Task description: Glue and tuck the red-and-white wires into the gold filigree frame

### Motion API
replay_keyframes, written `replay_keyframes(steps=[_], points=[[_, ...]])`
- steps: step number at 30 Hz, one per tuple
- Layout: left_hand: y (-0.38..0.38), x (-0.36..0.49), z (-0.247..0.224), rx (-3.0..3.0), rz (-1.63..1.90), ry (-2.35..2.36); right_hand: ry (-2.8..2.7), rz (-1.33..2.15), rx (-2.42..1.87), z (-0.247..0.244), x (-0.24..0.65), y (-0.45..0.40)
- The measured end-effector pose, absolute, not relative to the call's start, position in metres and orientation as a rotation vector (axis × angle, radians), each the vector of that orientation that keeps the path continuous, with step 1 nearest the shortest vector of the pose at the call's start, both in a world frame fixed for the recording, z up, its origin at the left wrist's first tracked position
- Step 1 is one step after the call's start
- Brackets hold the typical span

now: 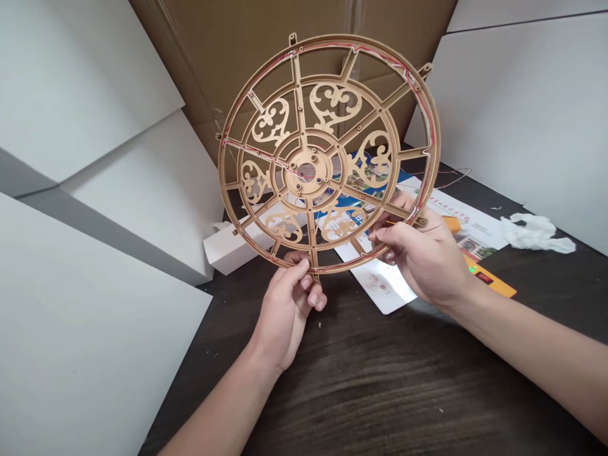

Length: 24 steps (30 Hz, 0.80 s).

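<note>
At six o'clock on the rim, the left hand (285, 310) has its fingers (297, 271) pinched on the edge of a round gold frame (322, 171), thumb on the near side, the rest curled below and partly behind. Near five o'clock, the right hand (427, 256) clasps the rim too, thumb close against it and the other fingers partly hidden behind the bars; a thin orange bit by the thumb tip is too small to make out. The frame stands tilted upright between the hands, raised in front of the dark table (380, 380). Red and white wires (430, 126) follow the rim, and a strand crosses from nine o'clock to the hub.

Beyond the right wrist, toward four o'clock, lies an orange device (498, 285) with a green light and a red display, partly covered by that hand. Printed papers (479, 228) spread behind the frame and the right hand, which block much of them. Crumpled tissue (536, 233) rests at three o'clock. Toward eight o'clock, the frame overlaps a white box (232, 252). White boards (95, 329) rise at nine o'clock, another white panel (527, 107) at two, and brown cardboard (190, 38) at twelve.
</note>
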<state>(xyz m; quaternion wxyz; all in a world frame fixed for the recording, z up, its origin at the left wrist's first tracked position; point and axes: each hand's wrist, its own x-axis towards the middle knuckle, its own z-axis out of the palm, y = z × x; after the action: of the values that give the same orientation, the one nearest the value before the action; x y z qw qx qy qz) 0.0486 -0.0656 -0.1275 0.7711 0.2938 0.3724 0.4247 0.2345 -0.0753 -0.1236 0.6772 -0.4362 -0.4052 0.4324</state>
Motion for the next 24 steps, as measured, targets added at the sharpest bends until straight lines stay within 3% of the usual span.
replay_keyframes(steps=[17, 24], points=[[-0.066, 0.041, -0.119, 0.481, 0.857, 0.57, -0.801, 1.063, -0.959, -0.118, 0.232, -0.076], [-0.06, 0.034, -0.121, 0.535, 1.026, 0.545, -0.641, 1.156, -0.991, -0.12, 0.234, -0.074]])
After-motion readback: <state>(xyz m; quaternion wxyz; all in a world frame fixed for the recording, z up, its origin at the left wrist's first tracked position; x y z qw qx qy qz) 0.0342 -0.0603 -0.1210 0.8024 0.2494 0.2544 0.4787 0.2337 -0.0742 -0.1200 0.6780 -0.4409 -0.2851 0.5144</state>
